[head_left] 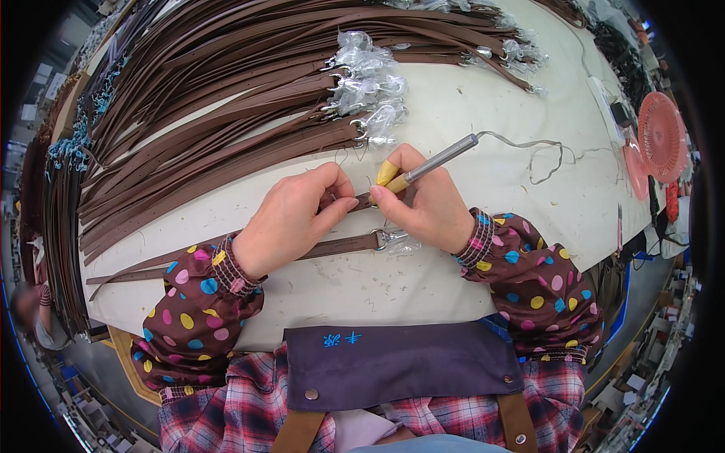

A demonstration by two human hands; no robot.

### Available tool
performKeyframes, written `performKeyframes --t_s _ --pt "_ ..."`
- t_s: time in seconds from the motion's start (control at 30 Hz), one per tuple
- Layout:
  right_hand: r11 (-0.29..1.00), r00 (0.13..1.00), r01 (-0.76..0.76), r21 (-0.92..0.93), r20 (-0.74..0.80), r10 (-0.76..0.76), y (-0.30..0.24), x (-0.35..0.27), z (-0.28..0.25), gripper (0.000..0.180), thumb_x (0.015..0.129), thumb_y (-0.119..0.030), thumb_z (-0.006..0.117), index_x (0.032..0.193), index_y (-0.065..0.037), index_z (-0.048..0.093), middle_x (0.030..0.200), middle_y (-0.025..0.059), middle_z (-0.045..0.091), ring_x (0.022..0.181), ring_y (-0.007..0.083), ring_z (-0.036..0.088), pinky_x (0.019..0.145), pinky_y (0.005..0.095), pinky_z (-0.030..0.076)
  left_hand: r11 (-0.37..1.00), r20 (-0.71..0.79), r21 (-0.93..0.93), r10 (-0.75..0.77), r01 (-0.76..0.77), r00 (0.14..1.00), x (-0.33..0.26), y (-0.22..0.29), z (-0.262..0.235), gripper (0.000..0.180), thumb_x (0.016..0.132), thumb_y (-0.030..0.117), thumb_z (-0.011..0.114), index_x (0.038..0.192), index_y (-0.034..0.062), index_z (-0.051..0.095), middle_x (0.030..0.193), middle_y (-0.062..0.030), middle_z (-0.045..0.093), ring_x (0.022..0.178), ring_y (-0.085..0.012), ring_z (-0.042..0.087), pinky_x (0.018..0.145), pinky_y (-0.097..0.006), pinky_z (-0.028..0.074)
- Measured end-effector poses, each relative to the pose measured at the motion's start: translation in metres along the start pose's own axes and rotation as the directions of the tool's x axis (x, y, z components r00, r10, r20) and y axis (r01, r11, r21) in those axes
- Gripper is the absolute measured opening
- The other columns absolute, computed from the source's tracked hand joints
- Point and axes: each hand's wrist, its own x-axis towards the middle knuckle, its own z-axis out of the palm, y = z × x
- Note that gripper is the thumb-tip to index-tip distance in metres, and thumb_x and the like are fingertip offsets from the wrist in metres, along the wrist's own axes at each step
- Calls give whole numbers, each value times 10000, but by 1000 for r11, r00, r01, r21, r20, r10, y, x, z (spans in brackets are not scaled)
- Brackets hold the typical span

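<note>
With thumb and fingers, my left hand (294,211) pinches a narrow brown strap (364,201) over the table. My right hand (424,198) is closed round a corded pen-shaped tool (445,155) with a silver barrel, tilted up to the right. Its working tip is hidden behind the fingers, close to the strap. A yellow finger cover (387,172) sits on one finger of that hand. Just below both hands lies another part of a brown strap (340,246), ending in a metal ring and clear plastic wrap (399,241). Whether both strap parts are one piece I cannot tell.
Many brown straps (219,162) lie in rows at the far left, their hardware wrapped in clear plastic (370,83). A thin grey cord (521,143) trails to the right, near a white power strip (604,109). Pink plastic dishes (661,136) stand at the right edge.
</note>
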Motion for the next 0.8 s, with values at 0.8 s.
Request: performKeyframes --t_s 0.8 --pt "974 985 98 205 -158 -66 3 2 -8 176 867 -125 630 903 -38 482 741 17 582 662 64 512 580 226 416 995 38 -82 -61 64 997 13 0 4 135 855 98 657 894 38 543 812 -31 584 675 -111 572 568 -262 462"
